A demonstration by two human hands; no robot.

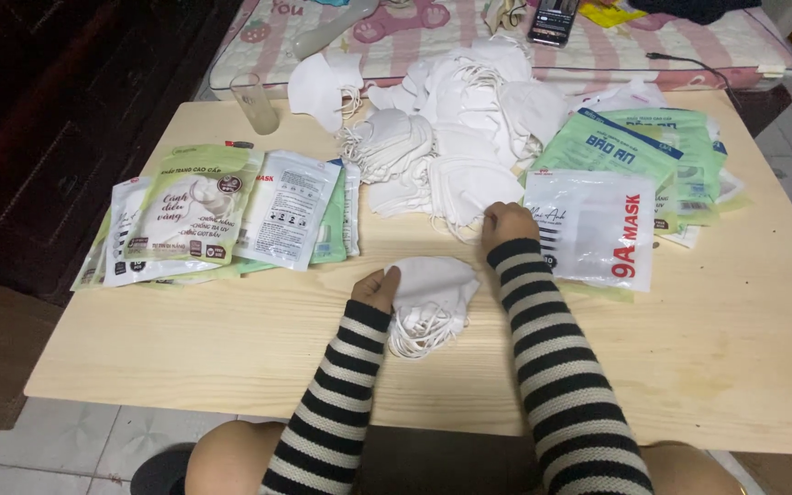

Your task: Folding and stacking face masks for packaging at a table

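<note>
Pinching a small stack of white masks point(433, 291) near the table's point(231, 367) front edge, left hand point(378, 289) steadies it; right hand point(506, 220) closes on 1 mask at the pile point(451, 147) just beyond.

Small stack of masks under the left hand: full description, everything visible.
The small stack of masks is white, soft-looking fabric, folded flat and piled a few deep. Thin white ear loops spill out in a tangle at its near edge. It lies on the pale wooden table, apart from the big heap behind. The left hand presses on its left edge; the right hand is off it, at the heap.
</note>
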